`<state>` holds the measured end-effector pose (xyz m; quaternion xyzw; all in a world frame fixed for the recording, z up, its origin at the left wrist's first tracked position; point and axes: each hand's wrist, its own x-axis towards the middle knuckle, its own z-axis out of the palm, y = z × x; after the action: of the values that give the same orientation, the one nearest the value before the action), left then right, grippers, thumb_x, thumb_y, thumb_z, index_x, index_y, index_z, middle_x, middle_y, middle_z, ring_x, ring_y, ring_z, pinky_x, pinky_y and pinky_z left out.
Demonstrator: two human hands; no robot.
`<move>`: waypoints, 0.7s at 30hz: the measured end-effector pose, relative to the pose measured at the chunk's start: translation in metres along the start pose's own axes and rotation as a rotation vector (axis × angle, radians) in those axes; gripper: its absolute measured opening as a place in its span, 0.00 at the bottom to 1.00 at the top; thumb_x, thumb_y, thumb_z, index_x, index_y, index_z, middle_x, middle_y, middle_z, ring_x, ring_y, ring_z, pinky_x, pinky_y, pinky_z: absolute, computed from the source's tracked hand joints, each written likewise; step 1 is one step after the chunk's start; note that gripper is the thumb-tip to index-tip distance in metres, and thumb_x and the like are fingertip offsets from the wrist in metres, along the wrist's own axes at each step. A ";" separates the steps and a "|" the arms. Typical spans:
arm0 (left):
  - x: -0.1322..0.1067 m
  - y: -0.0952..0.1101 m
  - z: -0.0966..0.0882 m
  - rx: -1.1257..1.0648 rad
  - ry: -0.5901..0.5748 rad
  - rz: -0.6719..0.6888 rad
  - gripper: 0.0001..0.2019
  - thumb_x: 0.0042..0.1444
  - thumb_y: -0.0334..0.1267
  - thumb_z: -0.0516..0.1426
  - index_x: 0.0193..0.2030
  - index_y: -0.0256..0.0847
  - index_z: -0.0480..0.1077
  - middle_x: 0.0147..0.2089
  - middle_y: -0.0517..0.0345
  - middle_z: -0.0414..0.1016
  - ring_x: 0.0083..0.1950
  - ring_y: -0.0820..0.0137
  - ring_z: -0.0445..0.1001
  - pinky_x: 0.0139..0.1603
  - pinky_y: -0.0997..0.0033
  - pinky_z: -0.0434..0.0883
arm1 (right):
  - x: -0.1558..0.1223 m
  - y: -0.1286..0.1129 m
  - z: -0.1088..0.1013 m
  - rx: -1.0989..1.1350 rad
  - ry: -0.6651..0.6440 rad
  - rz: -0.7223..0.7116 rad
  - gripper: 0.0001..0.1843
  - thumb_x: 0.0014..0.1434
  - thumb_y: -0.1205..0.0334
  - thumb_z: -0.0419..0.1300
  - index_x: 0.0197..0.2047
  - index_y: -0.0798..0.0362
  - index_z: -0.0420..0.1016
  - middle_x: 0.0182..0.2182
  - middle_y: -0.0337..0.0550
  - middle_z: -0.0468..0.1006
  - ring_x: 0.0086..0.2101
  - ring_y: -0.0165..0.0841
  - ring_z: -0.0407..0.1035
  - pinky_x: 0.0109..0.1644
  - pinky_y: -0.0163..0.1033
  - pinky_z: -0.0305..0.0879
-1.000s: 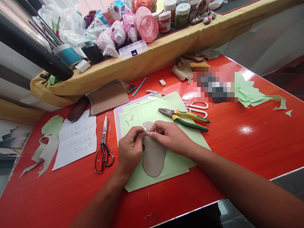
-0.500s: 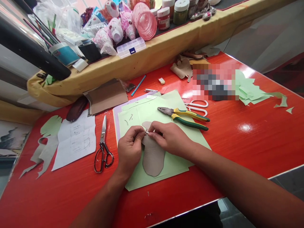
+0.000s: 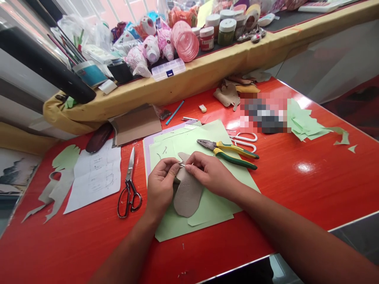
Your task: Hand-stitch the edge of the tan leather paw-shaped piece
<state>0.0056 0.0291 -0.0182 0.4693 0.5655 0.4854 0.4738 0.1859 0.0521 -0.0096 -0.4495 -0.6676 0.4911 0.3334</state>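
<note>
Over the green paper sheets [image 3: 211, 211], my left hand [image 3: 162, 179] and my right hand [image 3: 209, 170] meet fingertip to fingertip. Both are closed in a pinch. A grey leather piece [image 3: 189, 197] with a rounded lower end hangs tilted below my fingers, and its narrow upper tip shows beyond them. My left fingers grip it by the edge. Between the fingertips glints a small silvery metal piece [image 3: 182, 165], pinched by my right hand; its exact kind is too small to make out. Green-and-yellow pliers [image 3: 217, 146] lie just beyond my right hand.
Black-handled scissors [image 3: 129, 179] lie left of the paper, near a printed white sheet [image 3: 91, 181] and leather scraps [image 3: 60, 185]. White-handled scissors [image 3: 253, 147] rest behind the pliers. Green paper scraps [image 3: 304, 122] are at right. Jars [image 3: 206, 38] and a pen cup [image 3: 90, 73] line the ledge.
The leather piece has swung so its lower end sits further left. My hands stay pinched together at the metal piece, which shows more clearly. The camera view has shifted slightly.
</note>
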 end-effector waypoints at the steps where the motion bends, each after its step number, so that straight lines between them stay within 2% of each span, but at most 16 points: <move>1: 0.001 -0.001 -0.001 -0.043 -0.013 -0.022 0.10 0.62 0.46 0.64 0.43 0.43 0.76 0.35 0.60 0.75 0.32 0.72 0.69 0.31 0.75 0.66 | 0.000 0.000 -0.001 -0.002 0.002 -0.006 0.07 0.69 0.59 0.58 0.38 0.50 0.73 0.28 0.35 0.73 0.29 0.30 0.65 0.32 0.36 0.57; 6: 0.000 -0.001 -0.005 -0.139 -0.087 -0.065 0.14 0.64 0.49 0.62 0.51 0.46 0.78 0.34 0.60 0.72 0.30 0.74 0.66 0.31 0.75 0.67 | -0.001 -0.002 -0.004 0.046 0.008 -0.019 0.07 0.68 0.59 0.60 0.38 0.51 0.74 0.26 0.34 0.70 0.28 0.29 0.62 0.31 0.35 0.56; 10: 0.000 0.005 -0.010 0.011 -0.123 0.074 0.16 0.66 0.45 0.60 0.58 0.48 0.77 0.36 0.58 0.74 0.34 0.71 0.69 0.36 0.72 0.69 | 0.000 -0.004 -0.007 0.149 -0.054 0.013 0.09 0.68 0.55 0.60 0.38 0.51 0.75 0.26 0.34 0.68 0.28 0.29 0.60 0.31 0.35 0.55; 14: 0.003 0.011 -0.021 0.211 -0.212 0.271 0.12 0.69 0.39 0.57 0.52 0.49 0.81 0.42 0.54 0.78 0.46 0.64 0.75 0.47 0.66 0.72 | -0.001 -0.007 -0.009 0.264 -0.116 0.044 0.11 0.67 0.53 0.61 0.39 0.51 0.76 0.26 0.33 0.67 0.26 0.28 0.58 0.29 0.35 0.54; 16: 0.005 0.015 -0.025 0.281 -0.234 0.351 0.11 0.69 0.37 0.57 0.49 0.49 0.81 0.42 0.54 0.77 0.46 0.64 0.75 0.46 0.65 0.72 | -0.001 -0.008 -0.010 0.299 -0.139 0.053 0.11 0.67 0.52 0.61 0.39 0.52 0.76 0.26 0.33 0.67 0.25 0.28 0.57 0.28 0.35 0.53; 19: 0.008 0.020 -0.027 0.420 -0.154 0.462 0.08 0.68 0.36 0.58 0.44 0.48 0.81 0.42 0.54 0.75 0.44 0.65 0.74 0.46 0.64 0.72 | -0.001 -0.008 -0.010 0.343 -0.153 0.076 0.13 0.67 0.51 0.62 0.38 0.52 0.75 0.25 0.33 0.65 0.24 0.27 0.56 0.27 0.34 0.54; 21: 0.009 0.023 -0.027 0.527 -0.070 0.539 0.08 0.67 0.35 0.58 0.42 0.47 0.80 0.48 0.52 0.75 0.52 0.61 0.73 0.54 0.59 0.71 | 0.000 -0.008 -0.011 0.376 -0.135 0.091 0.15 0.67 0.49 0.63 0.38 0.52 0.74 0.24 0.32 0.64 0.23 0.27 0.56 0.26 0.34 0.55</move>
<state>-0.0208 0.0368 0.0060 0.7232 0.5106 0.4145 0.2110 0.1932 0.0547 0.0011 -0.3751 -0.5641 0.6505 0.3435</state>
